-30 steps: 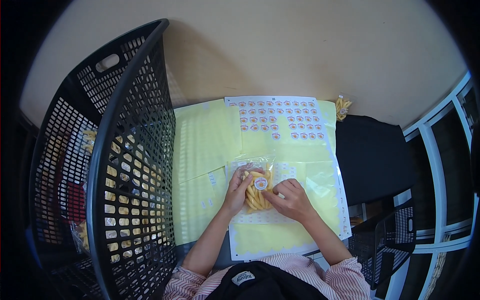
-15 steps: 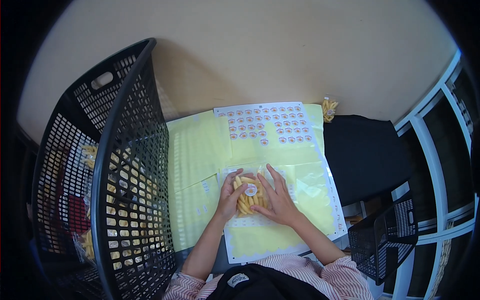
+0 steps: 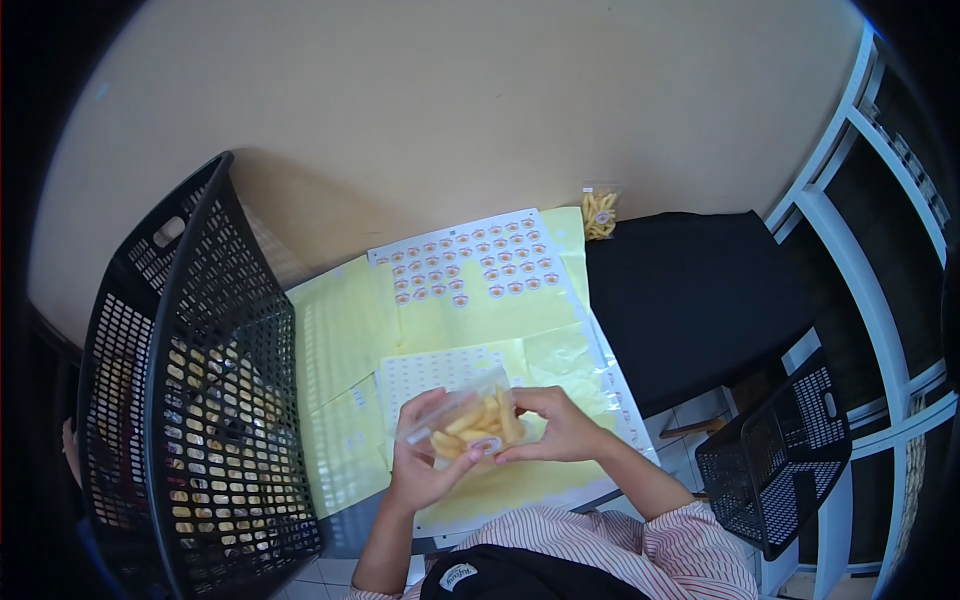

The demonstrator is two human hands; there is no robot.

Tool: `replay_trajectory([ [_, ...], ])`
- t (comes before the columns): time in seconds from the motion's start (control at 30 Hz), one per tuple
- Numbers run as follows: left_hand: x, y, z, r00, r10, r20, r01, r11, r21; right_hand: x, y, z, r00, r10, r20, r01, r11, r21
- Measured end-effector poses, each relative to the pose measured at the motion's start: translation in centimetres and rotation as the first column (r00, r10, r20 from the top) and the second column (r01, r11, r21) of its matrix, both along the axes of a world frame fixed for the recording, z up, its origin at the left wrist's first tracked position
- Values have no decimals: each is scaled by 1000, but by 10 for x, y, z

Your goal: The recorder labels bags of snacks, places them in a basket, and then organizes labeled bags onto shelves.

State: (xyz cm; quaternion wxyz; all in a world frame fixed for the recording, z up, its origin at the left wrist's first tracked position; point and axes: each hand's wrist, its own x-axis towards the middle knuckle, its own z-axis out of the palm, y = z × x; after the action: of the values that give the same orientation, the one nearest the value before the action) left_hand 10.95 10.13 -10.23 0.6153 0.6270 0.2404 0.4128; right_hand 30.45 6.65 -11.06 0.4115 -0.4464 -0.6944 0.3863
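Note:
A clear plastic bag of yellow stick-shaped snacks (image 3: 482, 422) is held tilted above the table between my two hands. A round sticker shows on its lower part. My left hand (image 3: 422, 470) is closed around the bag's left side, its thumb lying on the front next to the sticker. At the other side, my right hand (image 3: 562, 428) grips the bag's right edge between thumb and fingers. Beneath them lies a sheet of small labels (image 3: 425, 372). Farther back is a sheet of round stickers (image 3: 420, 275), with some stickers gone and yellow backing showing.
A large black basket (image 3: 215, 330) at the left contains several snack bags. Another filled bag (image 3: 600, 212) stands against the wall beside a black-covered surface (image 3: 700, 290). A smaller black basket (image 3: 780, 460) sits lower right. Part of another person's hand (image 3: 70, 450) appears at far left.
The bag, flat on the sheets before, is now lifted and turned, its top end toward the left. Both hands have shifted their grip to its sides. The view has tilted.

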Motion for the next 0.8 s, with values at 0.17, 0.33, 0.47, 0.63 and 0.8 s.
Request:
replay_trajectory([
  [0.17,-1,-20,-18,979,192,-66,-167,947,274,98,14,-31,792,-401,-460,454,891,4],
  [0.33,-22,-48,-45,706,683,-186,-623,724,295,221,73,-78,572,-622,-535,740,673,8],
  [0.47,-38,-75,-60,427,859,-281,-700,511,498,270,117,-120,567,-750,-342,767,632,-113],
  [0.63,-50,-92,-69,83,925,-372,-754,302,583,294,163,-155,645,-764,-38,760,646,-73],
  [0.8,-43,-92,-79,62,925,-374,-781,278,559,303,182,-166,711,-700,-71,691,713,-120],
])
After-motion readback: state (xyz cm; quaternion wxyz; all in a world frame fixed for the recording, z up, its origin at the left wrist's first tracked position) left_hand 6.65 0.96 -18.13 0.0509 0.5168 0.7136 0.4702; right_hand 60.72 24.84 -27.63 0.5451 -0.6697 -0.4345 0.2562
